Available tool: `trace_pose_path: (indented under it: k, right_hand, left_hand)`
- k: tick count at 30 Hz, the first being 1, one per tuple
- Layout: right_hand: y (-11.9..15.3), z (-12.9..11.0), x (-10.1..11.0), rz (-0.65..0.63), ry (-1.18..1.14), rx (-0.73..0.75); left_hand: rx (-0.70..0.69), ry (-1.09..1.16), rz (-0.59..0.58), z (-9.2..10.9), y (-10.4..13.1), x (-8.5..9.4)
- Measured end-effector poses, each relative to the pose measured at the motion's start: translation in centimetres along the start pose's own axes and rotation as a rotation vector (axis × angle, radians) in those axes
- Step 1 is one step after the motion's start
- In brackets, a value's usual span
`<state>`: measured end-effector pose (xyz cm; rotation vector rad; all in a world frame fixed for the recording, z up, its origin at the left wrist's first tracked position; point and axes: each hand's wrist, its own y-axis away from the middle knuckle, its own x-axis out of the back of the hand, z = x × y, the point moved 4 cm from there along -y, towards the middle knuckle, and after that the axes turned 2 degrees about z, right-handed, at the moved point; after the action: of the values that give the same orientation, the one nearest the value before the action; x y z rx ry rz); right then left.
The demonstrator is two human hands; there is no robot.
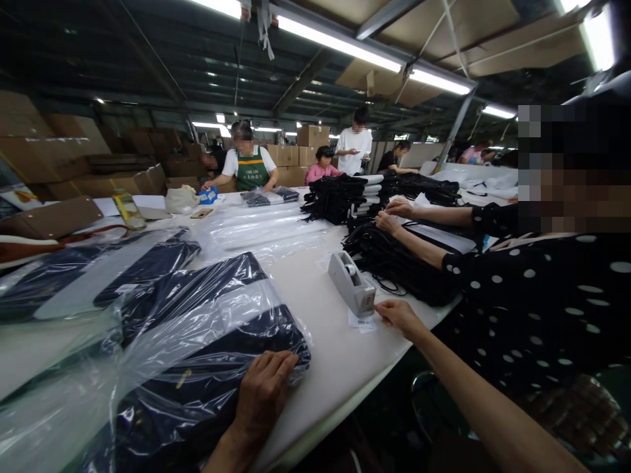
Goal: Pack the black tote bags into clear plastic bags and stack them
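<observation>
Head: left hand on wrapped bundle, right hand beside dispenser.

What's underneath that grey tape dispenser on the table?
White paper with dark print peeks out at the near end of the tape dispenser; anything else beneath its body is covered.

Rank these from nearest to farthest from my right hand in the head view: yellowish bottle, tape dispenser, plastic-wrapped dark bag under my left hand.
1. Tape dispenser: just left of the right hand.
2. Plastic-wrapped dark bag: farther left, under the left hand.
3. Yellowish bottle: far left, beyond the bag.
</observation>
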<state>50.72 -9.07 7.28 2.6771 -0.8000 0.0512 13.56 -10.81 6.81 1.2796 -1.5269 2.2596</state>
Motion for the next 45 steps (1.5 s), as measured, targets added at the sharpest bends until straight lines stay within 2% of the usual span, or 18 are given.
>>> trace_pose_path:
  k: [2, 4, 6, 9, 12, 15, 22, 28, 30, 33, 35, 37, 39, 43, 45]
  right_hand:
    - [1.1, 0.0, 0.1, 0.022, 0.022, 0.003]
    - [3.5, 0.2, -1.2, -0.017, 0.013, 0.014]
    - [7.1, 0.4, -4.2, -0.15, -0.042, 0.046]
    - [12.9, 0.5, -10.3, -0.361, -0.156, 0.112]
    - [15.9, 1.1, -15.1, -0.36, -0.304, 0.101]
    - [16.0, 2.4, -17.1, -0.296, -0.397, 0.039]
    - [15.1, 5.2, -17.4, -0.15, -0.433, -0.034]
    - [15.4, 5.8, -18.2, -0.084, -0.503, -0.077]
    - [15.6, 5.7, -18.0, -0.133, -0.534, -0.123]
    - [16.1, 5.2, -17.2, -0.307, -0.583, -0.199]
    - [16.5, 4.8, -16.6, -0.397, -0.58, -0.189]
    - [16.4, 4.6, -16.1, -0.38, -0.514, -0.094]
    - [16.0, 4.4, -16.1, -0.296, -0.404, 0.047]
    - [15.5, 4.0, -17.3, -0.149, -0.225, 0.33]
    - [15.5, 3.4, -17.6, -0.086, -0.123, 0.531]
  left_hand:
    - [0.021, 0.019, 0.013, -0.1, -0.2, 0.2]
    - [0.047, 0.04, 0.027, -0.2, -0.5, 0.4]
    - [0.077, 0.056, 0.035, -0.2, -0.8, 0.5]
    - [0.099, 0.051, 0.026, -0.2, -1.1, 0.6]
    - [0.071, 0.008, 0.04, 0.1, -1.2, 0.7]
    - [0.041, -0.047, 0.066, 0.4, -1.4, 0.7]
    - [0.022, -0.061, 0.075, 0.7, -1.5, 0.4]
    - [0.012, -0.048, 0.041, 0.7, -1.2, 0.2]
    - [0.004, -0.066, 0.013, 0.7, -1.2, 0.1]
    - [0.035, -0.067, 0.009, 0.7, -1.4, 0.4]
    - [0.084, -0.038, 0.027, 0.6, -1.7, 0.7]
    - [0.131, 0.003, 0.037, 0.6, -1.9, 1.1]
    - [0.174, 0.042, 0.029, 0.5, -2.2, 1.4]
    - [0.277, 0.118, -0.007, 0.0, -2.7, 1.9]
    - [0.319, 0.175, -0.005, -0.4, -3.0, 2.3]
